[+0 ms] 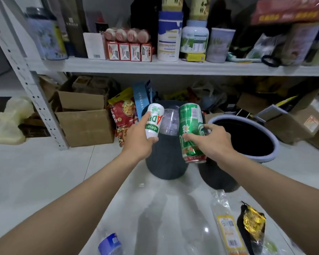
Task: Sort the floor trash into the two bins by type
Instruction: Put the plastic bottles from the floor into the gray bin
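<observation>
on the floor's near edge lie a blue-labelled bottle, a clear wrapper and a black-gold packet. our left hand grips a white bottle with green print. our right hand curls round a green can, red-banded at its base. both are at the dark bin; the grey-rimmed bin stands just beside it.

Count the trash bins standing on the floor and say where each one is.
2. The dark bin stands at the centre of the view; the pale-rimmed bin stands close on its right. Others could be hidden further back.
</observation>
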